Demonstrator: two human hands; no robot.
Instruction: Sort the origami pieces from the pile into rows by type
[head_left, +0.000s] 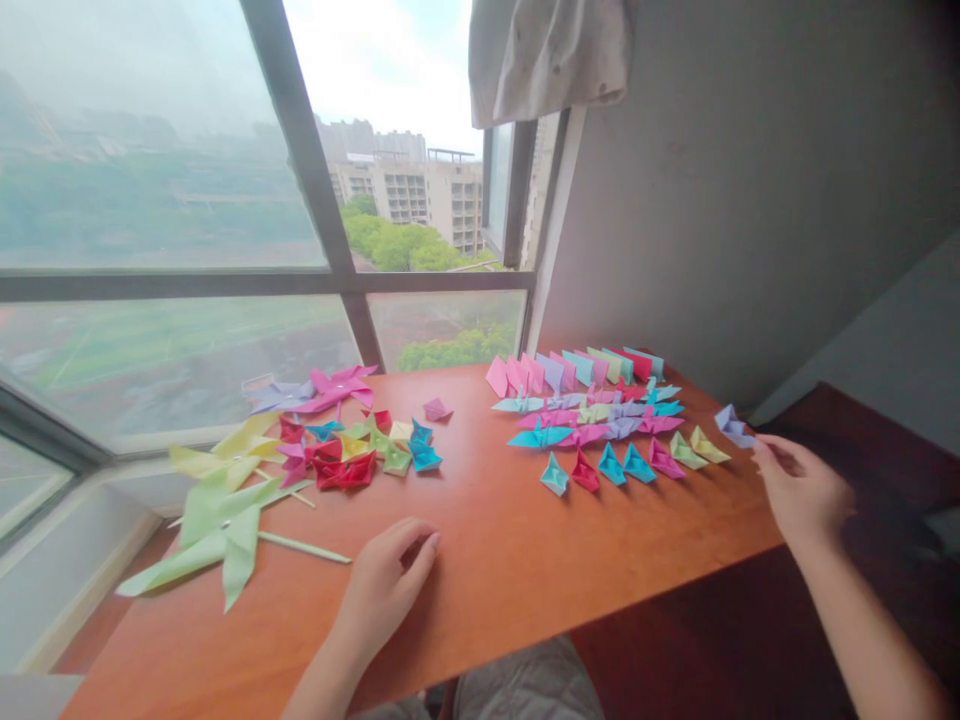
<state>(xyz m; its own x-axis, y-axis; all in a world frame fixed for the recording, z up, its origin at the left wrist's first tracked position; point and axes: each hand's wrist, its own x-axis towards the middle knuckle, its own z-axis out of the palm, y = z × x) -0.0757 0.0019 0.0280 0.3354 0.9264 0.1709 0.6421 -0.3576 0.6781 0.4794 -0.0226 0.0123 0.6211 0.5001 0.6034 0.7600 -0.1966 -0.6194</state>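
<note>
My right hand (802,490) pinches a lavender folded paper boat (733,427) by its near corner, at the right end of a row of small paper boats. That row includes a light teal boat (555,475), a red boat (585,470) and a yellow boat (709,446). My left hand (394,575) rests on the table near its front edge, fingers loosely curled, thumb a little apart, with nothing seen in it. Left of centre lies a loose pile of folded paper boats (345,470) in several colours, with a pinkish-purple one (437,409) apart from them.
Behind the boat row lie rows of paper cranes (540,434) and flat folded papers (551,372). Paper pinwheels, a green one (232,540) and a magenta one (337,385) among them, cover the left of the wooden table (510,570). A window and a grey wall border it.
</note>
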